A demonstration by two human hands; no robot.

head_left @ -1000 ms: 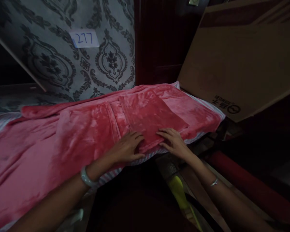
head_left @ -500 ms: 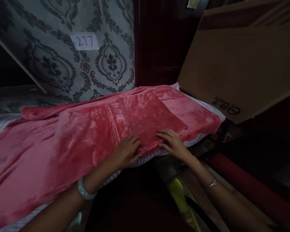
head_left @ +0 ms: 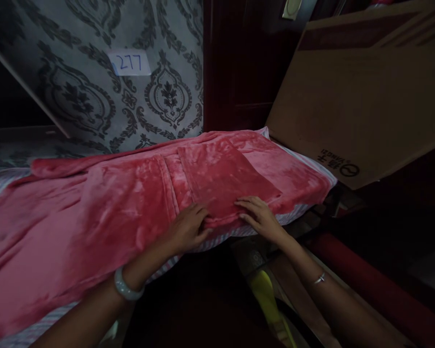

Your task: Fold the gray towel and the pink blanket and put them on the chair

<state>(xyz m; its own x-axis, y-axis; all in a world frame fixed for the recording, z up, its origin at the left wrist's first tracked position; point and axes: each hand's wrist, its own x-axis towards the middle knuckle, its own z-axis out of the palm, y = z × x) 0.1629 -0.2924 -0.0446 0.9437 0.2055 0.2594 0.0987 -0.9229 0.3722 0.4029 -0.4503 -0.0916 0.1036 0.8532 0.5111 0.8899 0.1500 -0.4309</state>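
Observation:
A long pink plush cloth (head_left: 36, 241) is spread over a striped sheet (head_left: 297, 212). On it lies a darker red, roughly square plush piece (head_left: 228, 171), looking like a folded flap or pocket, and a second red plush panel (head_left: 130, 203) is to its left. My left hand (head_left: 190, 227) rests palm down at the near left corner of the square piece, fingers slightly bent and thumb apart. On the near right edge of that piece, my right hand (head_left: 259, 217) lies with its fingers stretched and spread. Neither hand visibly grips any fabric.
A large cardboard box (head_left: 358, 106) leans beyond the cloth's right end. Behind are a patterned wall with a paper marked 277 (head_left: 130, 63) and a dark red door (head_left: 235, 63). Below sit a yellow-green object (head_left: 266, 295) and a red roll-like thing (head_left: 369, 275).
The view has tilted up very slightly. Both hands stay at nearly the same spots on the cloth, and the fabric looks unchanged.

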